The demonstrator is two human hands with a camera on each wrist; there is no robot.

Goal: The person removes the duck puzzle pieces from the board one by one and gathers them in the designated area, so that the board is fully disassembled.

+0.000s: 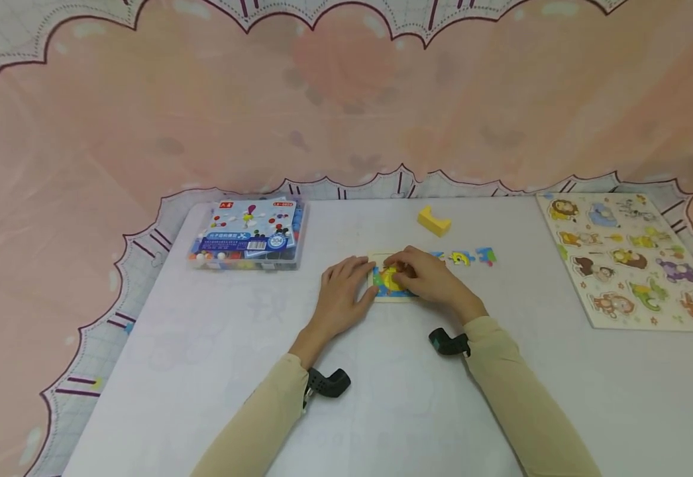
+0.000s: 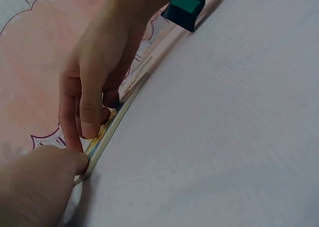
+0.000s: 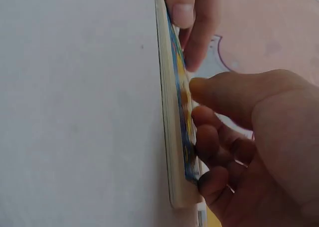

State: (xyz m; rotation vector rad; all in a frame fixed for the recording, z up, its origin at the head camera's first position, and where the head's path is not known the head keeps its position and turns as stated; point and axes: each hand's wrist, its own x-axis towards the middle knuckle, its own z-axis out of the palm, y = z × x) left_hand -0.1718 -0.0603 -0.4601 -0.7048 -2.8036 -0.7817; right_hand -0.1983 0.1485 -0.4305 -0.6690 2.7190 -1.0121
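A small jigsaw puzzle [image 1: 387, 291] with a yellow and blue picture lies in a pale tray on the white table. My left hand [image 1: 342, 291] rests at its left side, fingers stretched out and the thumb near the lower corner. Over the picture my right hand [image 1: 432, 281] reaches in from the right. Its thumb [image 3: 224, 90] and bent fingers [image 3: 212, 142] touch the picture surface, and no raised piece shows between them. Beyond the right hand lie several loose jigsaw pieces [image 1: 461, 258] in a row, the nearest partly hidden by it.
At the back left stands a clear plastic box [image 1: 245, 235] with a molecular model set. A yellow crescent-shaped block [image 1: 434, 221] sits behind the loose pieces. To the right lies a large wooden animal puzzle board [image 1: 635, 262]. A patterned curtain [image 1: 346, 119] hangs behind the table.
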